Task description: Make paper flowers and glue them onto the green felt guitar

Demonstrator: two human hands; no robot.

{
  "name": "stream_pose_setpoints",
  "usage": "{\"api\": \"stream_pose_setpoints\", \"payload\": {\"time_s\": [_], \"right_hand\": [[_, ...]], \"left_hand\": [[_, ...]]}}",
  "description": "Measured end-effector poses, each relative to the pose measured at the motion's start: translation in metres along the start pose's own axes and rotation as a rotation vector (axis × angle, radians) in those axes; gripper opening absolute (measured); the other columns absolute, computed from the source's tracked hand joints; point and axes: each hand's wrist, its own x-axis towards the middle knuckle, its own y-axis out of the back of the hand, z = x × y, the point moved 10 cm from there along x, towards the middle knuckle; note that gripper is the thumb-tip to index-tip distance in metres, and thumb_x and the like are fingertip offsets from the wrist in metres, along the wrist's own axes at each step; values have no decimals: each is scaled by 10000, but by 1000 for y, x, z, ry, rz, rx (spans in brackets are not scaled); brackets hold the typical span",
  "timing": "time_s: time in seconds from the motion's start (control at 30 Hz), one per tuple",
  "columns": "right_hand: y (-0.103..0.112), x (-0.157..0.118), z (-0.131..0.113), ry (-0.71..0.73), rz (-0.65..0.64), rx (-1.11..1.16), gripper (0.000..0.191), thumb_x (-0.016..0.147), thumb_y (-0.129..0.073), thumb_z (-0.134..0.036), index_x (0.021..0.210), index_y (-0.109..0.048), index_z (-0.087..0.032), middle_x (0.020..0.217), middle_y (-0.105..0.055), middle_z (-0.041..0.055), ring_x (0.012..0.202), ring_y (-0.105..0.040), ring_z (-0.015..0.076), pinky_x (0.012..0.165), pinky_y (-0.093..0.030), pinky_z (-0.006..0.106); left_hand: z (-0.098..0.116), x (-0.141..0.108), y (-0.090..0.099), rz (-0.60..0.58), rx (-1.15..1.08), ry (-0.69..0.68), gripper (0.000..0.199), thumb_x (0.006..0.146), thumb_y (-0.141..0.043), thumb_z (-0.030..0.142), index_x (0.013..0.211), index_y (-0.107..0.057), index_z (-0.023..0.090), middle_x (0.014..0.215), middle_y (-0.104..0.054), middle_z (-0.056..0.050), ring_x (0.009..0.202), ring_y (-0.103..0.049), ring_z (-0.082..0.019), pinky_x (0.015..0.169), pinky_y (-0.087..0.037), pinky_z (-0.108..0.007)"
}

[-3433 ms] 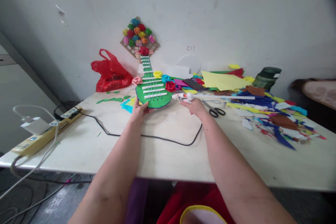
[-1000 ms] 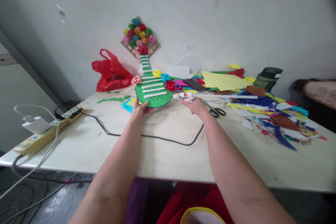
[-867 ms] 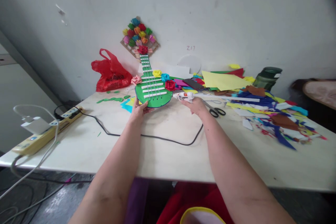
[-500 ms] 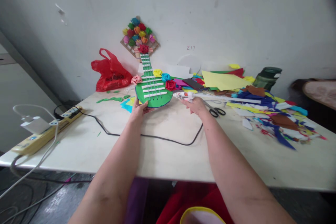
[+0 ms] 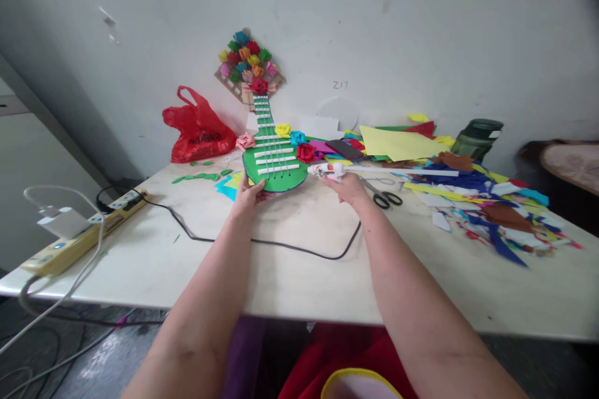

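Observation:
My left hand [image 5: 251,193] is closed on the lower left edge of a green paper guitar [image 5: 272,181], thumb on its face. White strips and strings cross the guitar, and pink, yellow, blue and red paper roses sit round its body, with another red rose at the top of the neck. My right hand [image 5: 344,185] grips a white glue gun [image 5: 327,170] whose nozzle points left, just beside the guitar's lower right edge. A long white glue stick [image 5: 412,171] sticks out to the right of the gun.
Black-handled scissors [image 5: 387,199] lie right of my right hand. Colored scraps [image 5: 508,215] and a dark green bottle [image 5: 477,139] are at the right. A red bag [image 5: 201,131], green paper leaves [image 5: 201,177] and a power strip [image 5: 93,234] are at the left. A black cord [image 5: 290,247] crosses the table.
The guitar has shifted and tilted slightly to the right in my left hand. The glue stick's far end has swung slightly; the gun has barely moved.

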Motion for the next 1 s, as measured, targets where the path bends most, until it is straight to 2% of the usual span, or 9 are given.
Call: {"api": "stream_pose_setpoints", "payload": {"time_s": [0.2, 0.37, 0.63, 1.0], "right_hand": [[2, -4, -7, -3, -21, 24, 398, 769, -554, -526, 839, -697, -161, 539, -617, 14, 378, -521, 109, 433, -405, 198], [2, -5, -9, 1, -26, 63, 400, 747, -570, -540, 764, -691, -158, 467, -552, -3, 359, -502, 116, 427, -416, 215], [2, -4, -5, 12, -52, 88, 409, 745, -569, -544, 816, -690, -161, 533, -591, 19, 362, -493, 118, 434, -433, 245], [8, -4, -6, 11, -23, 29, 432, 749, -552, -574, 771, -699, -168, 398, -488, -16, 384, -520, 136, 479, -429, 235]], "left_hand": [[2, -1, -1, 3, 3, 5, 862, 653, -707, 205, 1395, -281, 304, 921, -664, -37, 509, -634, -124, 449, -502, -190], [2, -2, -1, 12, 0, 5, 842, 667, -692, 202, 1396, -282, 306, 921, -665, -37, 514, -640, -132, 456, -506, -201], [2, 0, 4, 26, -21, 1, 837, 652, -702, 198, 1378, -296, 293, 826, -659, -9, 510, -648, -144, 448, -510, -201], [0, 3, 7, 13, -11, -26, 829, 645, -729, 245, 1363, -318, 308, 832, -662, -3, 512, -644, -135, 461, -516, -205]]}}
